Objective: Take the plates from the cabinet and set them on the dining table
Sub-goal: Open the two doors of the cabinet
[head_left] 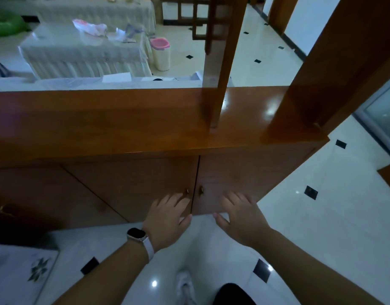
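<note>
Cabinet (145,128): low, wooden, straight ahead, with both doors closed and the plates hidden.
Left hand (167,214): fingers straight and spread, holding nothing — fingertips just beside the handle (187,191) of the left door (134,183); contact cannot be told.
Right hand (238,216): fingers spread, holding nothing, before the right door (233,177).
Watch (136,235): on the left wrist.
Floor (321,216): white tiles, black diamonds.

Glossy white floor tiles (321,216) carry black diamond insets; a wooden lattice screen (185,14) stands far back, and at the right edge is perhaps a glass door (383,115).
</note>
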Demonstrator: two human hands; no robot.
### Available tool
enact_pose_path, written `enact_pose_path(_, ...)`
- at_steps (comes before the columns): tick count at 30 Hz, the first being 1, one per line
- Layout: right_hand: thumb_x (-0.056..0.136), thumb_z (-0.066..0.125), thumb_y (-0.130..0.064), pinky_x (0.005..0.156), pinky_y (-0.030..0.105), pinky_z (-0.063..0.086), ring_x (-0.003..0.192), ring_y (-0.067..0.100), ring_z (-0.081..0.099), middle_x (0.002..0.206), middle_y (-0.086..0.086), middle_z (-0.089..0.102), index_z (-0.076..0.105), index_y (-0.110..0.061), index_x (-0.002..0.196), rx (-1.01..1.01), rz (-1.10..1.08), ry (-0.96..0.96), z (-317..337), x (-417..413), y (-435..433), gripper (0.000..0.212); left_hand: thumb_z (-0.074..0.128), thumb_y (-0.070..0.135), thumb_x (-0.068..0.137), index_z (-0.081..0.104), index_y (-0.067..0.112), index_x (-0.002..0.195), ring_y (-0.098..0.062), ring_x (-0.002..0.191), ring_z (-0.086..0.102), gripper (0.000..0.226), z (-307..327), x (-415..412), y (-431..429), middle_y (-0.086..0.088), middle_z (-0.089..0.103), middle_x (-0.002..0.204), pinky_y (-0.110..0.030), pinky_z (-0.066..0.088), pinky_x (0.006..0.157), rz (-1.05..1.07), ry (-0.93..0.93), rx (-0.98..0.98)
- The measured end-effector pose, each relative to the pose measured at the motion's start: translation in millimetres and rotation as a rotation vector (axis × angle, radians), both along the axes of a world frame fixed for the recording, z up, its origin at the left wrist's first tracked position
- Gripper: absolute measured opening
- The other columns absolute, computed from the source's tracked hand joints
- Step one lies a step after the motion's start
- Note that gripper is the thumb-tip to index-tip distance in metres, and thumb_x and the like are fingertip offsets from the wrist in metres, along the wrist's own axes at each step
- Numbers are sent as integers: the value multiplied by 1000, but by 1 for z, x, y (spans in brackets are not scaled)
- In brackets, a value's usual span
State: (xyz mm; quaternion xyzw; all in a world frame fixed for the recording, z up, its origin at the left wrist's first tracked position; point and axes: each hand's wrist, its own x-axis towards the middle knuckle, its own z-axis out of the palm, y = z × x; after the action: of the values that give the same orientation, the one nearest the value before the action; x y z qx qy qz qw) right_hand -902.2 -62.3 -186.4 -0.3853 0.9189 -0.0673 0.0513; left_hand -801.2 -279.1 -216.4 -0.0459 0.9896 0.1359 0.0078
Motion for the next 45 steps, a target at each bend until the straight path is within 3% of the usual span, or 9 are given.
enact_pose_path(3,89,31,-58,100,39,38,120,21,51,131,-1,56,58,-20,126,33,-42,-118,-24,-19,-9,59,40,53,88,60,23,125,-26,111,58,52,-32,-15,-6,-3,62,126,-43,47,90,67,-67,151)
enact_pose_path(7,95,45,-50,100,36,39,122,20,49,136,-2,54,51,-21,134,-41,-124,-313,-63,-43,-22,49,41,56,87,59,20,130,-21,116,55,59,-81,-33,-9,0,60,128,-36,47,97,228,-130,424)
enact_pose_path(11,95,52,-44,104,33,40,125,18,48,138,0,53,50,-18,138,-146,-261,-529,-111,-64,-38,49,56,35,95,53,20,134,-13,120,49,42,-125,-52,-2,6,52,128,-25,39,101,517,-223,757)
enact_pose_path(17,95,56,-36,101,27,40,125,15,49,142,-1,49,48,-21,139,-217,-500,-792,-184,-89,-64,47,65,20,89,65,33,102,-22,98,61,18,-183,-87,3,-4,66,108,-30,47,88,914,-131,1092)
enact_pose_path(22,94,58,-31,100,28,41,121,14,51,137,-2,53,51,-18,137,-284,-600,-868,-226,-103,-82,45,64,28,79,64,42,80,-18,77,58,14,-211,-119,-4,4,65,86,-37,50,77,942,-86,1128)
enact_pose_path(31,93,55,-30,82,29,44,99,18,59,105,0,66,65,-23,106,-448,-708,-872,-255,-101,-95,18,59,17,92,64,19,78,-9,54,43,16,-236,-129,5,8,50,56,-26,36,62,935,-70,1147)
enact_pose_path(34,94,54,-30,77,26,40,95,16,59,102,-3,66,64,-22,102,-449,-689,-848,-257,-101,-94,15,60,26,92,66,24,82,-23,64,54,12,-242,-129,2,-1,62,69,-33,46,66,907,-66,1117)
enact_pose_path(37,94,55,-31,74,24,39,93,15,59,99,-5,66,65,-21,101,-437,-679,-830,-258,-98,-91,16,59,31,93,68,24,96,-35,99,62,12,-244,-127,3,8,68,88,-41,51,81,871,-72,1124)
enact_pose_path(45,93,53,-30,79,30,47,93,17,60,100,-3,65,60,-28,98,-386,-650,-818,-256,-77,-73,9,58,28,94,61,30,87,-36,99,61,8,-245,-108,8,-9,65,86,-42,51,81,766,-65,1080)
